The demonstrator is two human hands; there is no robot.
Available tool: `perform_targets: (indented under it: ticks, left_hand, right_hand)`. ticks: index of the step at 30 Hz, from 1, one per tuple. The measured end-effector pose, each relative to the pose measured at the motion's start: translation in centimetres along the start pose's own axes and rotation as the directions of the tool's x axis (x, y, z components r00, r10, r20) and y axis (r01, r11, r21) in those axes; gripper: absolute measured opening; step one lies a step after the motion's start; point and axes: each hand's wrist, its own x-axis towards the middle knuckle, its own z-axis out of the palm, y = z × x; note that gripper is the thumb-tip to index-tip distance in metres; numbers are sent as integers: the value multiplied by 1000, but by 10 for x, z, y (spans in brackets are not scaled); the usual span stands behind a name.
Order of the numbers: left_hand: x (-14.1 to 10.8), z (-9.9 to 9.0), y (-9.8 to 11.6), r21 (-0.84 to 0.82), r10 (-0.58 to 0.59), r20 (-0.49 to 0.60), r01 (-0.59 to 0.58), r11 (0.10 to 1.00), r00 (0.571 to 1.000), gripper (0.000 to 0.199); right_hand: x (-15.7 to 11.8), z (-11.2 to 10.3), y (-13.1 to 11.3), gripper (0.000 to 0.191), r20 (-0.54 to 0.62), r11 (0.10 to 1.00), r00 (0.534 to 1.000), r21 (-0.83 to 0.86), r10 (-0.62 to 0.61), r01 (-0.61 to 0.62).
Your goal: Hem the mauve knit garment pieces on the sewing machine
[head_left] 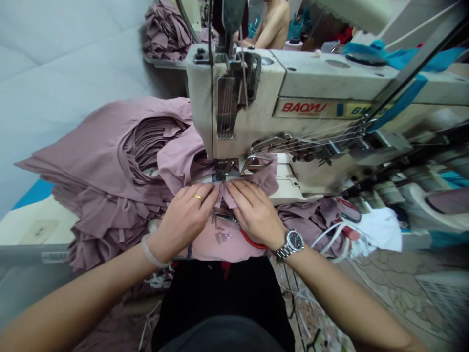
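Both hands hold a mauve fabric piece [179,159] at the needle area of a white sewing machine [238,122]. My left hand [188,215], with a gold ring, pinches the cloth just left of the presser foot [221,171]. On the right, my right hand [258,210] presses its fingers on the same cloth; the two hands are a small gap apart. Scissors with red handles [252,240] lie partly under my right hand, on a pink cloth pad [216,244] at the table's front edge.
A thick stack of mauve cut pieces [91,146] covers the table at left. More mauve cloth [311,220] and a white cloth [381,230] lie at right. Behind the machine are a fabric pile [166,32] and another person's arm [271,29]. Thread lines cross the machine's front.
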Motion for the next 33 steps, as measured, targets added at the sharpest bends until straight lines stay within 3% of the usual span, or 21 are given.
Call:
perform_targets:
  ticks: [6, 8, 12, 18, 23, 29, 33]
  left_hand:
    - [2, 1, 1, -16, -30, -18, 29, 999, 999, 38]
    - [3, 1, 2, -19, -27, -25, 26, 999, 999, 36]
    - [4, 0, 3, -29, -11, -22, 11, 1000, 1000, 35]
    - [5, 0, 3, -37, -27, -25, 26, 999, 999, 38]
    - [4, 1, 1, -28, -11, 0, 11, 1000, 1000, 43]
    - [4, 0, 1, -26, -22, 18, 23, 999, 1000, 39]
    - [7, -1, 3, -1, -35, 31, 35, 999, 999, 38]
  right_hand:
    - [7, -5, -5, 32, -90, 942, 967, 263, 239, -209]
    - [7, -5, -7, 32, -51, 956, 977, 221, 208, -192]
    - [4, -4, -11, 36, 73, 999, 997, -37, 38, -35]
    - [8, -9, -12, 33, 137, 983, 991, -181, 0, 25]
    - [11, -10, -10, 32, 146, 983, 989, -178, -22, 48]
    - [8, -5, -8, 35, 87, 999, 995, -8, 51, -51]
    - [11, -3, -8, 38, 101, 998, 993, 17, 65, -67]
